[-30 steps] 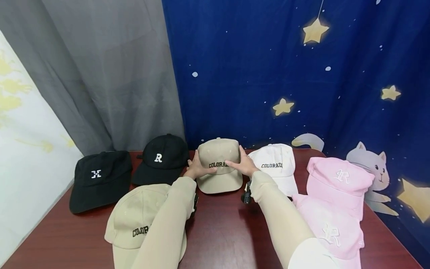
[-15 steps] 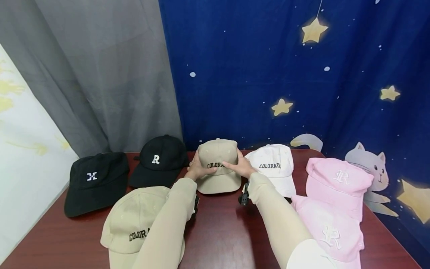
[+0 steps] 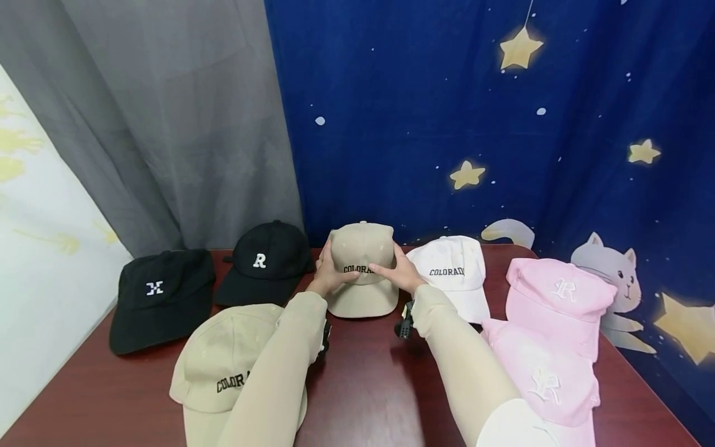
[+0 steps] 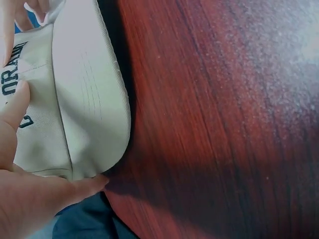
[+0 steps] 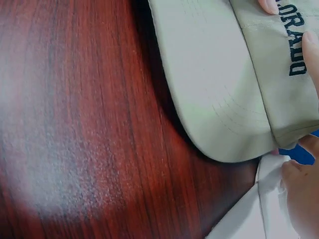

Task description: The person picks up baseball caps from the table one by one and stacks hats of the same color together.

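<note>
A beige baseball cap (image 3: 363, 245) with dark COLORADO lettering sits at the back middle of the table, brim toward me. My left hand (image 3: 328, 273) grips its left side, thumb across the front panel and fingers along the side. My right hand (image 3: 403, 273) holds the right side the same way, its thumb over the end of the lettering. In the left wrist view a fingertip of the left hand (image 4: 35, 194) touches the corner of the brim (image 4: 92, 99). The right wrist view shows the right hand (image 5: 304, 189) at the cap's other edge, beside white cloth.
A black cap (image 3: 164, 301) with a white emblem and a black R cap (image 3: 268, 261) stand left. A second beige cap (image 3: 229, 347) lies nearer, partly behind my left sleeve. Right are a white COLORADO cap (image 3: 455, 261) and two pink caps (image 3: 558, 285). Curtains (image 3: 391, 124) hang behind.
Both hands stay on the beige cap, with the right fingers slightly closer in along its side than a second ago. The camera view shifts a little; the other caps stay put.
</note>
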{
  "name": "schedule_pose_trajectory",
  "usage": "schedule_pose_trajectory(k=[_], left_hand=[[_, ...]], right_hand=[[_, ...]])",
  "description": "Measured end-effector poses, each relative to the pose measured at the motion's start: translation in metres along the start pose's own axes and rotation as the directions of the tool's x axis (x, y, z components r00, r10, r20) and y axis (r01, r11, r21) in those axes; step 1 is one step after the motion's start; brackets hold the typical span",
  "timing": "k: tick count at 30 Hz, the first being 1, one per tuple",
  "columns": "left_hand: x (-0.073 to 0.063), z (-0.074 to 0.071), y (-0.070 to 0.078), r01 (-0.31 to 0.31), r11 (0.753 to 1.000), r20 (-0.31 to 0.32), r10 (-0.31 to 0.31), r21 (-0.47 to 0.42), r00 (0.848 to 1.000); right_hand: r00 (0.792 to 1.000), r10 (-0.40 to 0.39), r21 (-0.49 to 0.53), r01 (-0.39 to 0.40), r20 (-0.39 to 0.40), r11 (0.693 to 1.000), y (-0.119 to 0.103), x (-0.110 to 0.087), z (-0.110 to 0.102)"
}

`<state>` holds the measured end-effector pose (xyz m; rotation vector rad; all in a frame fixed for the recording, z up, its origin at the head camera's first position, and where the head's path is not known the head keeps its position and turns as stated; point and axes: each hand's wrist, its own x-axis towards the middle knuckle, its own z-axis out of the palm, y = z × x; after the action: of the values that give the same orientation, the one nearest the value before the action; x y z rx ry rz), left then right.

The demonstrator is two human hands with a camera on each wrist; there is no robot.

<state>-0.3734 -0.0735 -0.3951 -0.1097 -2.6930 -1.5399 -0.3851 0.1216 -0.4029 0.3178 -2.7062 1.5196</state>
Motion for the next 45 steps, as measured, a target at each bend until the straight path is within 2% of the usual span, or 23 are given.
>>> schedule_pose_trajectory(k=[4,8,12,17,23,31,39,45], left_hand=[[-0.002,-0.003,0.005,0.009,1.000,-0.003,-0.009,-0.001,1.000],[-0.005,-0.005,0.010,0.013,1.000,-0.016,-0.013,-0.005,1.000],[-0.008,-0.007,0.014,0.023,1.000,-0.029,-0.022,0.013,0.999],[-0.009,-0.008,0.016,0.028,0.999,-0.037,-0.027,0.020,0.999],[-0.010,-0.012,0.021,0.000,1.000,-0.048,0.000,0.007,0.999],[-0.015,-0.015,0.033,0.006,1.000,-0.068,-0.004,0.025,0.998],[-0.026,-0.016,0.043,-0.006,0.999,-0.097,0.010,0.045,0.995],[-0.040,-0.012,0.047,0.016,1.000,-0.122,-0.013,0.024,0.992]], right_hand=[[1.000,-0.024,0.070,0.025,-0.011,0.997,-0.001,0.002,0.001],[1.000,-0.001,0.104,0.002,-0.010,0.995,-0.001,0.003,0.001],[1.000,0.005,0.064,-0.005,-0.011,0.998,-0.002,0.002,-0.001],[0.999,-0.049,0.047,0.050,-0.021,0.998,-0.008,0.000,-0.003],[0.994,-0.107,0.051,0.109,-0.033,0.993,-0.018,-0.001,-0.007],[0.993,-0.099,0.037,0.101,-0.060,0.994,-0.026,-0.004,-0.011],[0.992,-0.106,0.027,0.108,-0.065,0.994,-0.031,-0.016,-0.016],[0.994,-0.096,0.023,0.097,-0.059,0.995,-0.035,-0.030,-0.017]])
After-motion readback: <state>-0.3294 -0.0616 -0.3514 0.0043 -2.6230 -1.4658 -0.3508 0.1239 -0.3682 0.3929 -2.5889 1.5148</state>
